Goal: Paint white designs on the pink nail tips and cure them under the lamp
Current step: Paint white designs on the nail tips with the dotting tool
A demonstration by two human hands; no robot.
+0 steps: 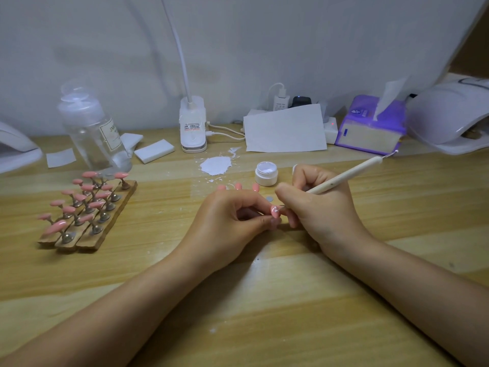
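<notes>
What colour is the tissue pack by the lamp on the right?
The tissue pack is purple, with a white tissue sticking out; the head view shows it.

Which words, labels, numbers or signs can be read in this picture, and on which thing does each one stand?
"JM...": the start of the label on the clear bottle; the rest is too blurred to read.
White clip lamp base: a sticker with small print, unreadable.
White charger plug: grey print, too small to read.
Purple tissue pack: a round logo and small marks, blurred.
Nothing else bears readable text.
</notes>
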